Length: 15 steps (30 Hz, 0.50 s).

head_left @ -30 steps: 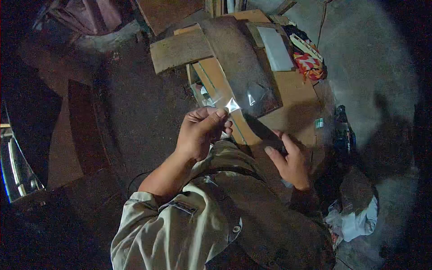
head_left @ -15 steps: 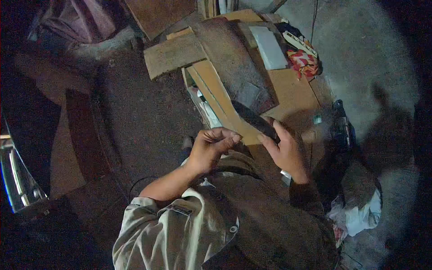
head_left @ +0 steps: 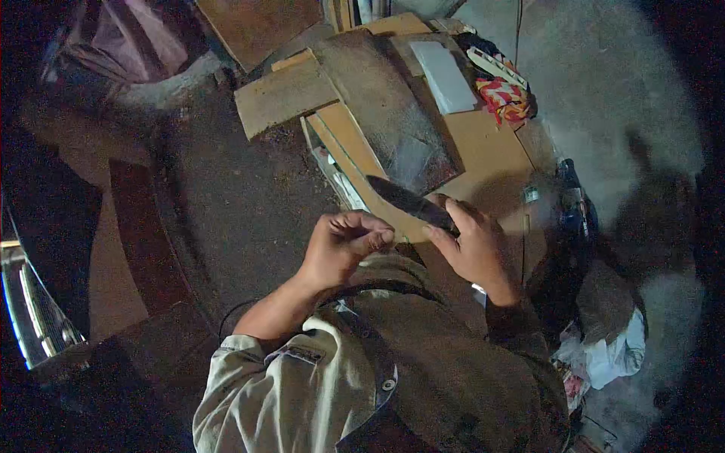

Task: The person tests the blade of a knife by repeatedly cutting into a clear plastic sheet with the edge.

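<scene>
My right hand (head_left: pixel 479 253) is closed around the near end of a dark knife (head_left: pixel 404 198). Its broad blade points up and left, over the bench, and any handle is hidden in my fingers. To the left, my left hand (head_left: pixel 343 245) is closed in a pinch, thumb against forefinger. Whatever is between those fingertips is too small to make out. The two hands are apart, in front of my body and above the near end of the board-covered bench (head_left: pixel 491 151).
A dark stained board (head_left: pixel 377 83), a small wooden board (head_left: pixel 287 98) and a white slab (head_left: pixel 445 79) lie on the bench. Farther right are a red-and-yellow cloth (head_left: pixel 504 100) and a dark bottle (head_left: pixel 568 177). A white plastic bag (head_left: pixel 615 355) lies at lower right.
The knife has swung so that more of its flat blade shows, its tip farther left. My left hand has shifted slightly left, still pinched. The view has moved a little.
</scene>
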Motion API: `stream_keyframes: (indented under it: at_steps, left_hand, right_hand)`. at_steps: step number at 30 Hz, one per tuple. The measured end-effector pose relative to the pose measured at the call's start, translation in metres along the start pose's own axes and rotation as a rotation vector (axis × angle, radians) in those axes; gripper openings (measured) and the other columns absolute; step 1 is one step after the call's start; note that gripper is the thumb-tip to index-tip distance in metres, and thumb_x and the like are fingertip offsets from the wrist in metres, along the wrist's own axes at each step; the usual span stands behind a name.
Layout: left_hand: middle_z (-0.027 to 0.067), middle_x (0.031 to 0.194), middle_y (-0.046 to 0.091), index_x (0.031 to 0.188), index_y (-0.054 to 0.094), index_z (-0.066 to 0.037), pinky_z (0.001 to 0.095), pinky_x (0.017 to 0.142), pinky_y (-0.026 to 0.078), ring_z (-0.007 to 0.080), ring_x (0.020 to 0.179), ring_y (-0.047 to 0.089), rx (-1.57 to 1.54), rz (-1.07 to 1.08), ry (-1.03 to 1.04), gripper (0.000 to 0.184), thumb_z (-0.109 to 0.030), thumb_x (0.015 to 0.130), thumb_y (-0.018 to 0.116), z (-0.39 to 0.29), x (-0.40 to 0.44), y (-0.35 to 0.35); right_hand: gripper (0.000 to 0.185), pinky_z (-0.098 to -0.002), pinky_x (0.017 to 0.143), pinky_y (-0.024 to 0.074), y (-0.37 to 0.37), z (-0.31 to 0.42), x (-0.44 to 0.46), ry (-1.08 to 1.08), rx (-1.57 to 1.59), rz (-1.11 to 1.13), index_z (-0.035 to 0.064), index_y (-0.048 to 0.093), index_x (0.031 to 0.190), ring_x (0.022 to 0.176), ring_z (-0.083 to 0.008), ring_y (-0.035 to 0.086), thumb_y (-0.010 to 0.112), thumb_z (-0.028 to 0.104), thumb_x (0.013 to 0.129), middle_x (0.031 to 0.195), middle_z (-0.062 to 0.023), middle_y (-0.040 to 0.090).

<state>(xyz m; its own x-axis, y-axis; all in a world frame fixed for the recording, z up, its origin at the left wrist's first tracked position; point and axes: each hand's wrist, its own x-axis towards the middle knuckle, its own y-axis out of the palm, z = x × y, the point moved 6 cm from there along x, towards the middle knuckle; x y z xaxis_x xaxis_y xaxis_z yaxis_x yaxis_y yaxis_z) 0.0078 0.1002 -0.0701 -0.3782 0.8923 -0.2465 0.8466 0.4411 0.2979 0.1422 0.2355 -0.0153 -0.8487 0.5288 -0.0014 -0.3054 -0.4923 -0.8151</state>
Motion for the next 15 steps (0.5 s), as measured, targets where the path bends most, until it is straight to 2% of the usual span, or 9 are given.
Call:
stream_keyframes:
  at_steps: [2,6,9,11,13,15]
  left_hand:
    - [0.0033,0.079,0.065,0.087,0.065,0.003,0.024,0.069,0.047,0.009,0.074,0.058,0.027,0.027,-0.056,0.008,-0.004,0.082,0.066,0.004,-0.001,0.003]
    - [0.0031,0.078,0.065,0.087,0.065,0.003,0.0245,0.07,0.048,0.0091,0.074,0.059,0.054,0.063,-0.054,0.009,-0.005,0.082,0.066,0.002,0.002,0.004]
    - [0.0029,0.076,0.065,0.086,0.065,0.003,0.0245,0.069,0.048,0.0089,0.074,0.059,0.118,0.094,0.064,0.009,-0.005,0.082,0.067,-0.009,0.005,0.009]
    - [0.0027,0.075,0.065,0.086,0.065,0.003,0.0242,0.069,0.048,0.0093,0.074,0.06,0.141,0.168,-0.004,0.01,-0.006,0.081,0.068,-0.002,0.004,0.012]
    - [0.0027,0.075,0.065,0.085,0.065,0.003,0.024,0.068,0.048,0.0096,0.073,0.06,0.139,0.195,-0.055,0.01,-0.005,0.081,0.068,-0.004,0.002,0.015]
    - [0.0026,0.075,0.065,0.084,0.065,0.003,0.0239,0.068,0.048,0.0098,0.073,0.06,0.137,0.22,-0.107,0.009,-0.005,0.081,0.067,0.001,-0.001,0.016]
  right_hand:
    - [0.043,-0.0413,0.067,0.0478,-0.003,0.0,0.001,-0.009,0.011,-0.012,-0.0049,0.055,0.106,0.081,-0.0396,0.061,0.064,0.029,0.081,0.091,-0.0235,0.061]
    - [0.043,-0.0418,0.065,0.0476,-0.002,0.001,0.001,-0.036,-0.062,0.021,-0.0009,0.054,0.11,0.078,-0.0379,0.061,0.065,0.028,0.08,0.088,-0.02,0.062]
    - [0.043,-0.0419,0.064,0.0473,0.0,0.006,0.002,-0.075,-0.052,0.016,0.0012,0.054,0.112,0.076,-0.0369,0.061,0.065,0.027,0.08,0.087,-0.0177,0.061]
    - [0.043,-0.0418,0.063,0.0473,-0.004,0.013,0.004,-0.097,-0.053,0.003,0.0019,0.054,0.112,0.076,-0.0363,0.061,0.066,0.027,0.079,0.088,-0.0169,0.061]
    - [0.046,-0.0431,0.069,0.0491,-0.003,0.014,0.006,-0.031,-0.08,0.138,0.0001,0.054,0.112,0.081,-0.0389,0.06,0.065,0.03,0.08,0.09,-0.0207,0.061]
    - [0.046,-0.0433,0.069,0.0492,-0.003,0.014,0.006,-0.049,-0.085,0.155,0.0009,0.054,0.113,0.081,-0.039,0.061,0.065,0.031,0.08,0.091,-0.0207,0.062]
